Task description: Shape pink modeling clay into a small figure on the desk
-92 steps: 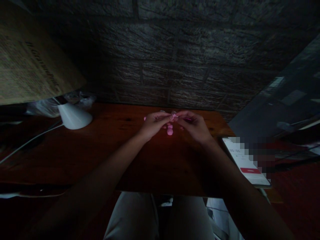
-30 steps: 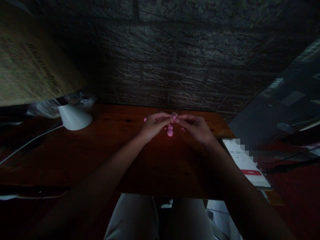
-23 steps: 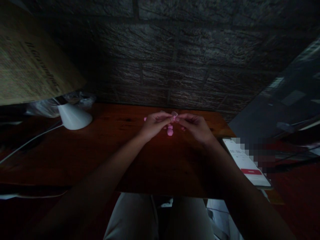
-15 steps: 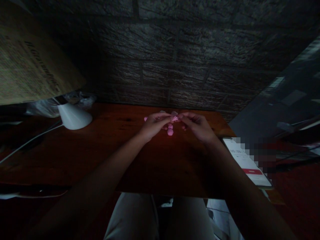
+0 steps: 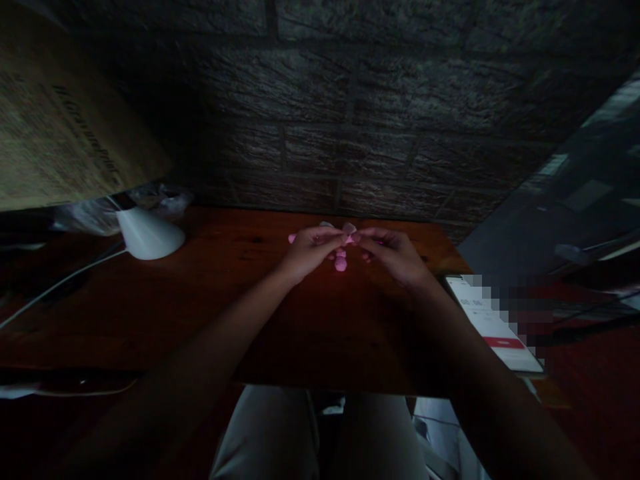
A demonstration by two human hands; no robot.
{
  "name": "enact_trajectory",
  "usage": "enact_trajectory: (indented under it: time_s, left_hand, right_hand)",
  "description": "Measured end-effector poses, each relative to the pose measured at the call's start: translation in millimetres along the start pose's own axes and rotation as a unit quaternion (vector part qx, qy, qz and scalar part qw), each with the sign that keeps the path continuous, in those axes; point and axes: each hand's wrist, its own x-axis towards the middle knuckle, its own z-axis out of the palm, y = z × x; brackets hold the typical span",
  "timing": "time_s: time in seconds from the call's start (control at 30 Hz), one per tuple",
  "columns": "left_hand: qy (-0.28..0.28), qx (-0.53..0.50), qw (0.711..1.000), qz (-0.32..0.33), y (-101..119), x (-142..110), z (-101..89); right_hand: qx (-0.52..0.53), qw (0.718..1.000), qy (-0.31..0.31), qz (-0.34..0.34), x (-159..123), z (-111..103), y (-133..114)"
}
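My left hand [image 5: 310,250] and my right hand [image 5: 393,252] meet over the far part of the wooden table, their fingertips pinched on a small pink piece [image 5: 349,238] that looks like modelling clay. Both thumbs press at its sides. Just below the fingers lies a rounded pink lump [image 5: 341,263] on the table. Another pink bit [image 5: 292,238] shows beyond the left knuckles. A paler round piece [image 5: 349,227] sits behind the fingertips. The dim light and my fingers hide the exact shape of the held piece.
A lamp with a white base [image 5: 150,233] and printed shade [image 5: 65,127] stands at left, its cord [image 5: 65,287] running forward. A phone [image 5: 493,323] showing a timer lies near the right edge. A brick wall [image 5: 320,133] rises behind the table [image 5: 200,293].
The fingertips have shifted slightly around the pink piece, and its finger-like spread outline now looks more compact. Both hands stay in nearly the same place.
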Motion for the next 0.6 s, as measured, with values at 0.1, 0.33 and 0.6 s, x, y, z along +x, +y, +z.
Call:
enact_trajectory:
  time_s: [0.1,0.33,0.6]
  left_hand:
    - [0.009,0.003,1.0,0.004,0.3,-0.6,0.7]
    - [0.006,0.008,1.0,0.013,0.4,-0.3,1.0]
    - [0.006,0.012,1.0,0.012,-0.9,0.0,0.8]
  right_hand:
    - [0.001,1.0,-0.008,0.0,0.1,0.0,-0.5]
    - [0.002,1.0,-0.003,0.003,0.8,1.3,0.1]
    - [-0.012,1.0,-0.005,0.007,0.6,0.2,-0.9]
